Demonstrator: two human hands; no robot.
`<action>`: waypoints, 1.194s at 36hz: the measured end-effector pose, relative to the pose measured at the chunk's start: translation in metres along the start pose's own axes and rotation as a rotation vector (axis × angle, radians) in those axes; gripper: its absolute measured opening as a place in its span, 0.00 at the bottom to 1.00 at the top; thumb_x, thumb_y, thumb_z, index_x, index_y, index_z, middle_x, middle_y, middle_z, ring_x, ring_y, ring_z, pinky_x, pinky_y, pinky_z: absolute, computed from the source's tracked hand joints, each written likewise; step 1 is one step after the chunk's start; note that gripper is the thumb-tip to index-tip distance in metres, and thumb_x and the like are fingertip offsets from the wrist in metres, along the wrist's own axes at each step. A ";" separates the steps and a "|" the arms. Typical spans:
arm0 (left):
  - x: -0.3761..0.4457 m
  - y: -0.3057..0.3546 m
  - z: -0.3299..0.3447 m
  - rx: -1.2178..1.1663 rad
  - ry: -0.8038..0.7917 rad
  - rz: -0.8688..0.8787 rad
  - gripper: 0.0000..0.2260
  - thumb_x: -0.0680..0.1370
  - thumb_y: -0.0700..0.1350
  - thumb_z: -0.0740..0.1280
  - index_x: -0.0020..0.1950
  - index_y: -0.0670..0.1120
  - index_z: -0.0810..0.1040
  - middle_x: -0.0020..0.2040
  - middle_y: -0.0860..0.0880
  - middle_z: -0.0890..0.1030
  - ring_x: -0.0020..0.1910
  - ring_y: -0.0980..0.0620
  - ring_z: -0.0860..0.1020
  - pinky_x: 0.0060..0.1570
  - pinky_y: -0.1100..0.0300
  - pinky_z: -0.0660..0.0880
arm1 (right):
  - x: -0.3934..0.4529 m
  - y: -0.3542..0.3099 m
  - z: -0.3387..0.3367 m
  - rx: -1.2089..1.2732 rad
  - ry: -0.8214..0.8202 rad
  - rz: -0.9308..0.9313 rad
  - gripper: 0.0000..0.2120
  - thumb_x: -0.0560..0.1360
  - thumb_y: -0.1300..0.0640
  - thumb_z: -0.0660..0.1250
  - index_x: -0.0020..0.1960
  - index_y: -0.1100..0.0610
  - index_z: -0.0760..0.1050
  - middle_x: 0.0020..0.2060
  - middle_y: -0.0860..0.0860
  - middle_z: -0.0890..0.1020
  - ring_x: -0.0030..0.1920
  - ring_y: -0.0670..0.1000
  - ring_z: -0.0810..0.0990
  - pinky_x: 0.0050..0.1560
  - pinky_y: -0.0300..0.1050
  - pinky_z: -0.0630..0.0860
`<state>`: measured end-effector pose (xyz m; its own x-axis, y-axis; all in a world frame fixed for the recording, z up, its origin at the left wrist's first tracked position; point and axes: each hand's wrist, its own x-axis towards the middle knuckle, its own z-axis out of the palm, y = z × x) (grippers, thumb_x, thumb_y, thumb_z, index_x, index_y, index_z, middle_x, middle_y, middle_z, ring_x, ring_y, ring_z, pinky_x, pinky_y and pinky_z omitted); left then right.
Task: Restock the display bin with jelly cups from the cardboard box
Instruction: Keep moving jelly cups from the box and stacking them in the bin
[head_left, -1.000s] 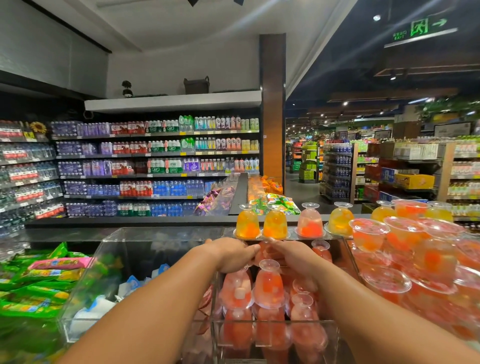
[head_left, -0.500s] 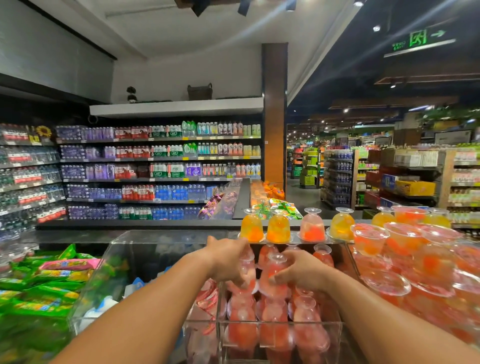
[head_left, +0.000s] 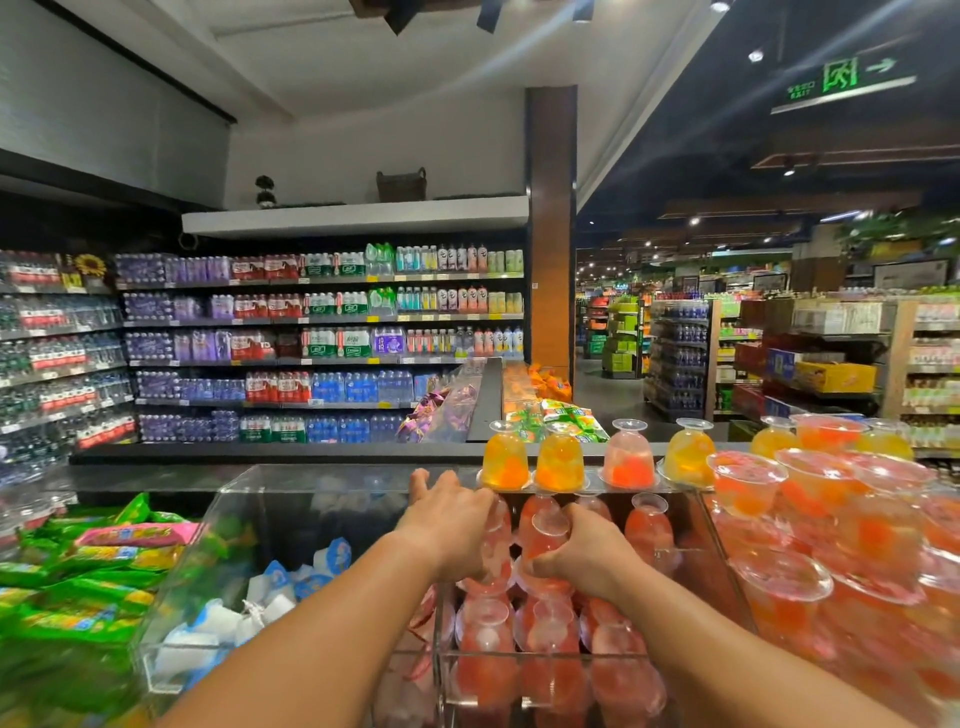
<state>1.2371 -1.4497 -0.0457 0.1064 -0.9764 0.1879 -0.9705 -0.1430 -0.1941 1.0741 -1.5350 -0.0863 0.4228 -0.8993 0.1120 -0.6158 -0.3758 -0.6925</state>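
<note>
Both arms reach forward into the clear display bin (head_left: 719, 540), which sits dead centre, packed with pink-red jelly cups (head_left: 550, 670) stacked upside down in rows. The left hand (head_left: 449, 525) lies on the bin's left edge, at about eleven o'clock from the right hand, fingers curled down over an upturned cup (head_left: 496, 540); whether they actually clamp it I cannot tell, the knuckles hide the tips. The right hand (head_left: 587, 556) is knuckles-up, fingers and thumb wrapped round another pink cup (head_left: 545, 527) whose clear base pokes out above the fist. Along the bin's far rim, at twelve o'clock, four cups (head_left: 592, 460) stand inverted in a line: two orange, one pale pink, one yellow-orange. At three o'clock, a heap of wide lidded jelly cups (head_left: 810, 499). At nine o'clock, green snack packets (head_left: 78, 587), and a neighbouring clear bin (head_left: 218, 519) holding white and blue sachets. Drink shelves (head_left: 322, 343) fill the back wall. The cardboard box is out of shot.
</note>
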 end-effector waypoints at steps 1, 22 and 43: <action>0.000 0.001 0.001 -0.002 0.004 0.003 0.26 0.73 0.56 0.73 0.67 0.52 0.69 0.61 0.49 0.77 0.67 0.44 0.66 0.70 0.37 0.51 | -0.001 -0.001 0.001 0.000 0.007 -0.003 0.30 0.64 0.47 0.79 0.62 0.51 0.71 0.55 0.46 0.78 0.54 0.48 0.76 0.49 0.40 0.74; -0.012 -0.004 0.003 -0.130 -0.007 0.028 0.35 0.73 0.60 0.71 0.76 0.53 0.62 0.68 0.49 0.74 0.71 0.45 0.66 0.74 0.40 0.53 | -0.017 0.001 0.000 0.012 -0.007 -0.059 0.49 0.61 0.43 0.81 0.75 0.50 0.60 0.67 0.47 0.75 0.63 0.50 0.74 0.59 0.44 0.75; -0.198 -0.070 -0.029 -0.063 -0.018 -0.427 0.41 0.67 0.73 0.67 0.75 0.54 0.66 0.70 0.47 0.72 0.70 0.42 0.69 0.66 0.45 0.69 | -0.126 -0.087 0.003 -0.443 0.023 -0.387 0.41 0.64 0.33 0.72 0.71 0.49 0.65 0.67 0.52 0.70 0.67 0.58 0.68 0.63 0.53 0.68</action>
<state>1.2774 -1.2416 -0.0416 0.5050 -0.8343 0.2213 -0.8496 -0.5257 -0.0430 1.0757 -1.3881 -0.0425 0.6611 -0.6805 0.3159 -0.6406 -0.7312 -0.2345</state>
